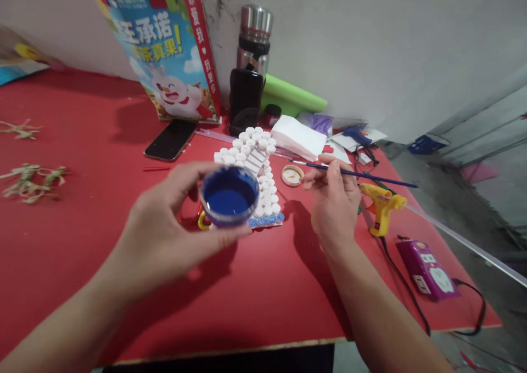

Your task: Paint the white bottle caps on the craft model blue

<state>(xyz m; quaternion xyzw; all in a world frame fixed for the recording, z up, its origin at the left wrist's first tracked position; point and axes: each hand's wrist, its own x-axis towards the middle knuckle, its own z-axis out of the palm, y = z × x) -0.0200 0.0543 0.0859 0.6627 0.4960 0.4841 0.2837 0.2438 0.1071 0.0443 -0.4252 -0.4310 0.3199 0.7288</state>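
Observation:
My left hand is closed around a small jar of blue paint, held up above the red table. Between the fingers of my right hand is a thin paintbrush, its tip pointing left. Behind the jar lies a craft piece made of white discs, partly hidden by the jar. Along its near edge runs a row of blue-painted discs. A round jar lid lies inside up, just left of my right fingertips.
At right are a yellow glue gun and a purple power strip with cords. A phone, a paper bag, a steel flask and white tissues stand or lie toward the wall. Straw figures lie left.

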